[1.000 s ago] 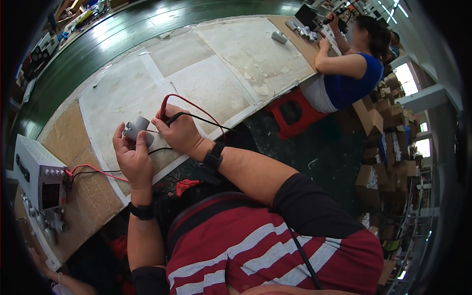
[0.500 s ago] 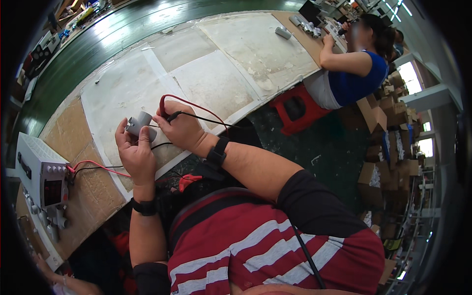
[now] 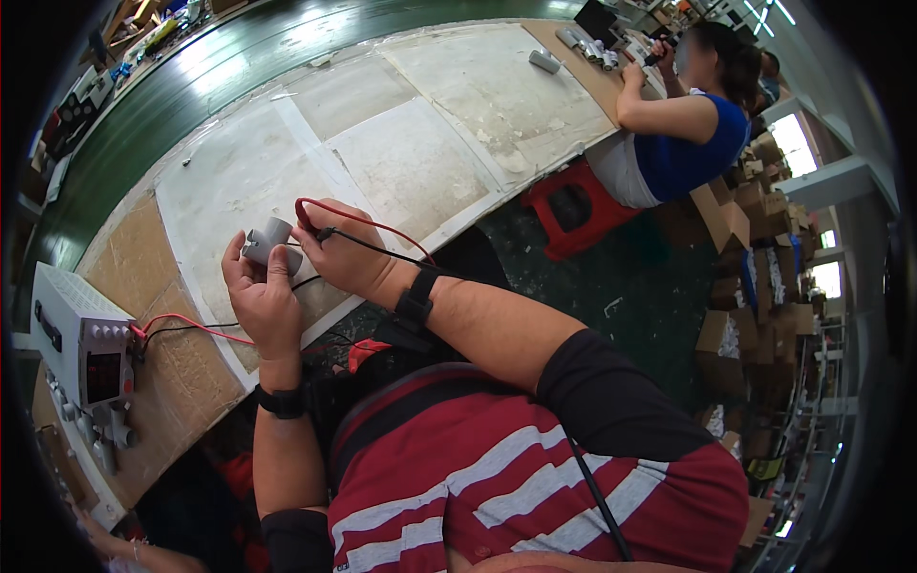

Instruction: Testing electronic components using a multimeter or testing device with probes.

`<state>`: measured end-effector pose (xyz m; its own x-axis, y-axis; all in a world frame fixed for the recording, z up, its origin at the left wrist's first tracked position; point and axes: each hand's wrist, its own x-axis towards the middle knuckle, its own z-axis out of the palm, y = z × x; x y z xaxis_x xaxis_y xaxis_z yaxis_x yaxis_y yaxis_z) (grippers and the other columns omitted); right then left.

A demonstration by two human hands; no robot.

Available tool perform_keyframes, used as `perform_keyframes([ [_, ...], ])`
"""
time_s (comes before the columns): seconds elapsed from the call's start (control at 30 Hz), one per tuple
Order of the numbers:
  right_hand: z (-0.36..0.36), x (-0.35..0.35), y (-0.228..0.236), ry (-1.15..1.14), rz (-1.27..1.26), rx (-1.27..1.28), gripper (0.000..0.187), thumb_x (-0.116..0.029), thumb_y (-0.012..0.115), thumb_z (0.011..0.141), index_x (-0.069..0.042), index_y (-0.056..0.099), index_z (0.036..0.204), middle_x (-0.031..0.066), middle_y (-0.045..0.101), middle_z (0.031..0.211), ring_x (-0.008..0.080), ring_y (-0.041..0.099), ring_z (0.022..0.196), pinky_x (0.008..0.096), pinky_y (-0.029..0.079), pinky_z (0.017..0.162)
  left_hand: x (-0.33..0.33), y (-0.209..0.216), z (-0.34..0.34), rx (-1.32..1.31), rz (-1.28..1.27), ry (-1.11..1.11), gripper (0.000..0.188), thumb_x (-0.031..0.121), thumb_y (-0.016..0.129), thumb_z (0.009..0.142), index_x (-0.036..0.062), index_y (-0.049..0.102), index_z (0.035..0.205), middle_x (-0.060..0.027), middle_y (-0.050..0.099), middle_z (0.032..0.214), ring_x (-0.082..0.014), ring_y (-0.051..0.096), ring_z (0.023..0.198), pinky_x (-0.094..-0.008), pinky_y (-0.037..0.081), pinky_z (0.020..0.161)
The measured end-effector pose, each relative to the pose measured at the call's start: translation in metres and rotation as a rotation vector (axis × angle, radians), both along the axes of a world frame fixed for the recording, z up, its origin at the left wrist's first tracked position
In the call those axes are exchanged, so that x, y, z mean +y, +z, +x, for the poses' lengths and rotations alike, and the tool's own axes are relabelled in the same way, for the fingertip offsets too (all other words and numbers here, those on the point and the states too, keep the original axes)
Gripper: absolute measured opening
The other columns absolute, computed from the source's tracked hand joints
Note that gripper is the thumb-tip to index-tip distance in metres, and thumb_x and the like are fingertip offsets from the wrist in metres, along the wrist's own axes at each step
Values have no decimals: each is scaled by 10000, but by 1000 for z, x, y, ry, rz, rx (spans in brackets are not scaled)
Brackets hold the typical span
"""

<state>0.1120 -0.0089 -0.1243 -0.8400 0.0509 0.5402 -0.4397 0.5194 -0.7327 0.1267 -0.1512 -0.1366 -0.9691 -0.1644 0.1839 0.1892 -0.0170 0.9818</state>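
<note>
The work in hand looks part-way along; the gray fitting (image 3: 274, 234) is up off the counter (image 3: 411, 143), closed in the left grip (image 3: 266, 307) between thumb and fingers; the right grip (image 3: 349, 256) is pinched narrow on the leads (image 3: 368, 222), one red and one black, with a thin tip pointing at the fitting's side. Bringing the two together seems done; whether the tip touches the fitting is too small to tell, so contact counts as unsettled.

More gray pieces (image 3: 103, 435) lie beside the white box (image 3: 81, 329) with knobs and a lit display (its figures are no help at this size); red and black wires leave its front and run toward the left wrist; a lone gray cylinder (image 3: 544, 61) rests at the far end, near a co-worker in blue (image 3: 693, 134) on a red stool (image 3: 578, 215). Nothing solid stands between the two grips; the slack leads, looping over the right grip and its wrist, look the likeliest hindrance.
</note>
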Motion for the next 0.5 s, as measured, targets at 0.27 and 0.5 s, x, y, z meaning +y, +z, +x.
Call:
perform_keyframes([
  [0.27,-3,2,-7,22,-56,-4,131,-103,725,890,-25,620,889,157,647,835,324,642,735,401,517,663,1,2,1,-12,-38,13,486,69,672,998,-1,450,1425,-89,672,1018,-129,642,888,-266,536,757],
  [0.5,-6,3,-14,69,-101,-62,104,-60,713,911,-17,630,864,121,619,750,238,628,685,331,504,646,4,-8,-4,8,-69,49,469,80,700,971,-2,492,1383,-80,680,947,-132,643,824,-287,537,732],
])
